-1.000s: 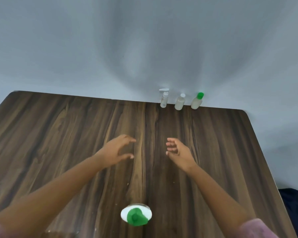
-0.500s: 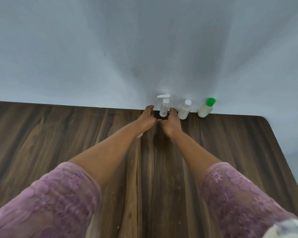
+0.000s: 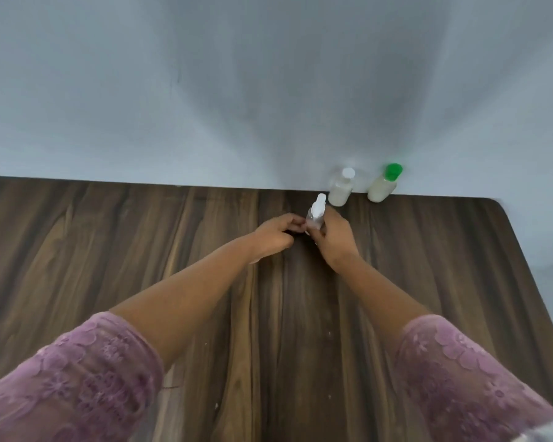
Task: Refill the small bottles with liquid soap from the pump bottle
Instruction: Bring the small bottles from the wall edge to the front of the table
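Grey-blue wall (image 3: 173, 90) fills the upper half of the frame. The dark wood table (image 3: 109, 250) meets it at the far edge, with a rounded corner at right and wide bare wood at left and lower centre. The clear pump bottle (image 3: 315, 215) stands upright right of centre, near the far edge. Left hand (image 3: 273, 236) pinches its base with curled fingertips; right hand (image 3: 334, 239) wraps its body. White-capped bottle (image 3: 340, 193) and green-capped bottle (image 3: 382, 186) stand just behind, at the wall. Pink lace sleeves (image 3: 87, 387) sit in the bottom corners.

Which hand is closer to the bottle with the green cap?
The right hand. Holding the small clear pump-top bottle, it is left of and in front of the milky green-capped bottle; the left hand is farther left.
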### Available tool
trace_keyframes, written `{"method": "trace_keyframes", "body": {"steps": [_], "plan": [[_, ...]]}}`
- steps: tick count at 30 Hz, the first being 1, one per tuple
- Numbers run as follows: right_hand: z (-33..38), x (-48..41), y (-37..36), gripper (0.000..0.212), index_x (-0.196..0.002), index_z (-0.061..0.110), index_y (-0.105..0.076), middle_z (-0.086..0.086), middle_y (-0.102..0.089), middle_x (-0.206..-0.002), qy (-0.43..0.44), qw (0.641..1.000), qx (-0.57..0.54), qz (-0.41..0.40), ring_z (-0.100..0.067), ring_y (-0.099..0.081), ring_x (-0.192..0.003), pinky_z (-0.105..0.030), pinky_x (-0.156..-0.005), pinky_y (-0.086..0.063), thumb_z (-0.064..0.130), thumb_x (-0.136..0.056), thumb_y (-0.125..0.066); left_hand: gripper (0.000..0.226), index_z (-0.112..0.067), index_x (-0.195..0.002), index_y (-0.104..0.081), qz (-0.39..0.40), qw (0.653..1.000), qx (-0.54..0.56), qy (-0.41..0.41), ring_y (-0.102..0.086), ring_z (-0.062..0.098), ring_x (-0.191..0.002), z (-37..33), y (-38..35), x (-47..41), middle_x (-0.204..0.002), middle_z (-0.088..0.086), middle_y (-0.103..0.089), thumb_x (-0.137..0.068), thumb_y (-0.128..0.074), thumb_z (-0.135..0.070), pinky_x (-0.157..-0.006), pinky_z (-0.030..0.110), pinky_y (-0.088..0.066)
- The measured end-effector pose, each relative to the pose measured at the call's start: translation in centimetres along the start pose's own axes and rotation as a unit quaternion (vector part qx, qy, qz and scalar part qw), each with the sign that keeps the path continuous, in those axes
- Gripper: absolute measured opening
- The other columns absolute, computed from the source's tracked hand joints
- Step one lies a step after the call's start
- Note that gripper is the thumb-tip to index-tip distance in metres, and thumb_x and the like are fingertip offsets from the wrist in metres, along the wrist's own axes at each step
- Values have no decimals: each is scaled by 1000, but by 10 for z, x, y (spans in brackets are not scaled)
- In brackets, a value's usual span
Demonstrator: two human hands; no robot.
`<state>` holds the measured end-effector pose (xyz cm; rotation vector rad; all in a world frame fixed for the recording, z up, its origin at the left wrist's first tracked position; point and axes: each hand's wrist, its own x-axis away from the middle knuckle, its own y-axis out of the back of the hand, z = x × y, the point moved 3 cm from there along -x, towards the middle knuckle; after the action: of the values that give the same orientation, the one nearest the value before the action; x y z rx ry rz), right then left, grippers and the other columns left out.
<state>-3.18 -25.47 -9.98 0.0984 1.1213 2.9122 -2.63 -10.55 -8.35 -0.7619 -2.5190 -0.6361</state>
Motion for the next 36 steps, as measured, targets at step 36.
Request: {"method": "trace_keyframes", "body": {"steps": [36], "plan": [[-33, 377, -15, 77, -145, 22, -26, 12, -25, -127, -4, 967, 2, 253, -5, -51, -79, -11, -73, -43, 6, -76, -56, 32, -4, -127, -52, 247, 965, -71, 42, -51, 15, -119, 21, -118, 227, -132, 11, -54, -96, -43, -6, -106, 25, -37]]}}
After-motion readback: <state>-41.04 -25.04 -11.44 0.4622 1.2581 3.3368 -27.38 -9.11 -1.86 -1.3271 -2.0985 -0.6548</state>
